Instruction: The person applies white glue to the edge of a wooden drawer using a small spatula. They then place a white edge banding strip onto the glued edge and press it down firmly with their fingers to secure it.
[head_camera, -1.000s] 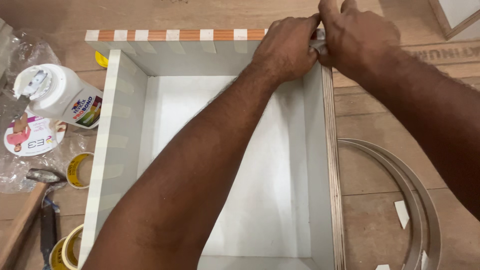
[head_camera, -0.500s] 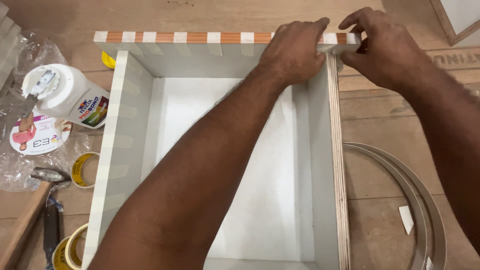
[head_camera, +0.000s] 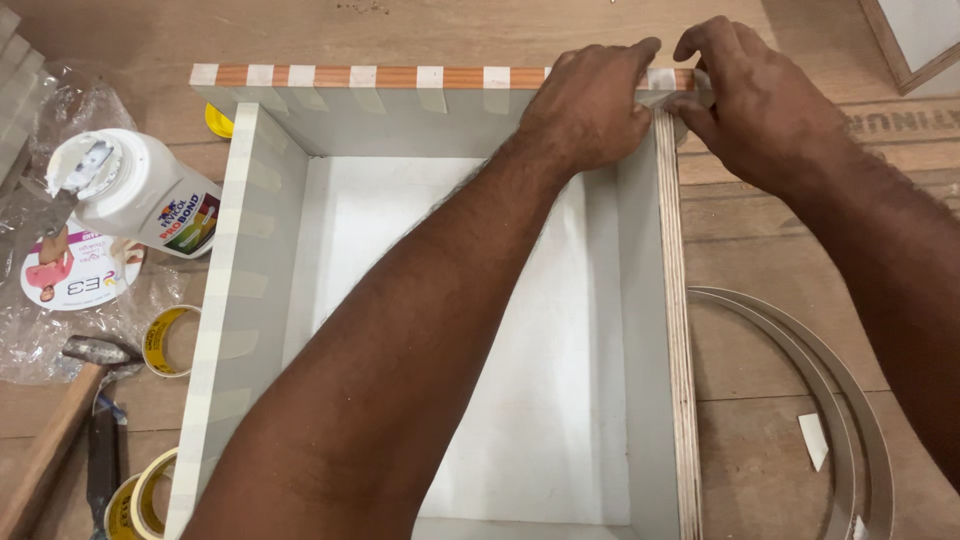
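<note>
1. Left hand (head_camera: 590, 105) lies curled over the far right corner of the box (head_camera: 460, 300), fingers pressed on its top edge; whether they pinch anything cannot be told.
2. Right hand (head_camera: 765, 100) pinches a strip of tape (head_camera: 662, 80) at that corner; its fingertips are partly hidden.
3. Left of the box: glue bottle (head_camera: 135, 190), tape roll (head_camera: 165, 340), hammer (head_camera: 60, 430) cut off by the frame.
4. Right of the box: curved metal strips (head_camera: 830, 380), partly out of view.

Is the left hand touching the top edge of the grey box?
Touching. The head view shows the left hand resting on the grey box at its far right corner, its fingers lying over the striped edge.
</note>
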